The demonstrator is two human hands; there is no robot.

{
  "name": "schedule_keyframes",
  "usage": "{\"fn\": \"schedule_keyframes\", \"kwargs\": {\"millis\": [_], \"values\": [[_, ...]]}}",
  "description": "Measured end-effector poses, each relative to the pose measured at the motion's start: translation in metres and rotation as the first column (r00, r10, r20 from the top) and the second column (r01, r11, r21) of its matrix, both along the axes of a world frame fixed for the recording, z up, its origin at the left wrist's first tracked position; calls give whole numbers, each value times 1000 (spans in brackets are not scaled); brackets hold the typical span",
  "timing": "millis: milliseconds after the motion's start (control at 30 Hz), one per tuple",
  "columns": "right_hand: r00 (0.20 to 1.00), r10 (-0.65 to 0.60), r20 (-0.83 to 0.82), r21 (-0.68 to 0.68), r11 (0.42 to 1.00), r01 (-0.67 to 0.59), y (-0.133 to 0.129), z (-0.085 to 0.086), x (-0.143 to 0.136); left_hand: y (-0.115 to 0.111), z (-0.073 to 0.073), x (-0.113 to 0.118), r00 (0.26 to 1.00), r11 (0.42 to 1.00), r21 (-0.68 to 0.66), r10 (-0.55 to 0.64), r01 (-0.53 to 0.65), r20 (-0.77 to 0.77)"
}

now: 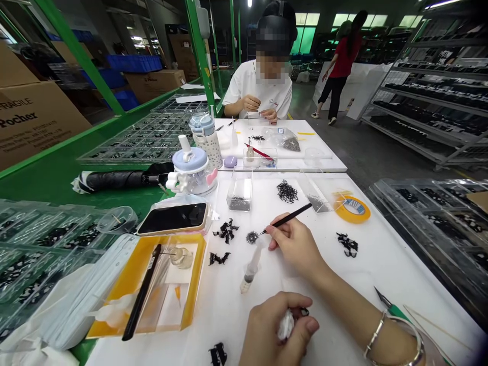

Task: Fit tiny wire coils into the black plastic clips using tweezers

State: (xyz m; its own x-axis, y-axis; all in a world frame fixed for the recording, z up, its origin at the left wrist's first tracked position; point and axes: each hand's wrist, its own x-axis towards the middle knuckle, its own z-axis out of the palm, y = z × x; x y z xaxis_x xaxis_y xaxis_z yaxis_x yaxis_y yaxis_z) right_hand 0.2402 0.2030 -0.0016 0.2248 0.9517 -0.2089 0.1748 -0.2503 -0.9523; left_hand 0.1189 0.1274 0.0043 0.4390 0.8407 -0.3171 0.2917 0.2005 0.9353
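My right hand (295, 246) is closed around a pair of black tweezers (292, 216), their tip at the edge of a small heap of tiny metal parts (252, 237). Lower down, my left hand (276, 330) pinches a small black part (304, 311) between thumb and forefinger. Something white and crumpled (285, 325) shows inside the same hand. A clear syringe (249, 274) lies between the hands and the loose black parts (226, 231) on the left. More black parts (347, 244) lie to the right of my right hand.
A yellow-edged tray (196, 284) with another black tool is left, below a phone (173, 218). Clear boxes (240, 190), a black pile (287, 191) and orange tape (353, 208) stand farther back. A craft knife (392, 305) lies by my right forearm. A co-worker (259, 91) sits opposite.
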Motion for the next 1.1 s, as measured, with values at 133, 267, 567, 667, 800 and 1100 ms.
{"fn": "schedule_keyframes", "kwargs": {"millis": [133,267,567,667,800,1100], "values": [[1000,-3,2,-1,1000,3,-1,0,0,0,2,-1,999,998,59,20,-18,-38],[1000,10,-2,10,1000,-10,-1,0,0,1,4,-1,999,996,91,20,-16,-42],[1000,4,4,-1,1000,-4,-1,1,2,1,4,-1,1000,994,110,10,-7,-23],[1000,0,9,-7,1000,0,-2,1,2,1,4,-2,1000,993,117,12,-9,-26],[1000,-6,12,-23,1000,6,-2,1,3,0,5,-3,999,992,123,12,-8,-30],[1000,-3,2,-12,1000,3,-2,-2,5,1,4,-3,1000,986,165,12,-7,-28]]}}
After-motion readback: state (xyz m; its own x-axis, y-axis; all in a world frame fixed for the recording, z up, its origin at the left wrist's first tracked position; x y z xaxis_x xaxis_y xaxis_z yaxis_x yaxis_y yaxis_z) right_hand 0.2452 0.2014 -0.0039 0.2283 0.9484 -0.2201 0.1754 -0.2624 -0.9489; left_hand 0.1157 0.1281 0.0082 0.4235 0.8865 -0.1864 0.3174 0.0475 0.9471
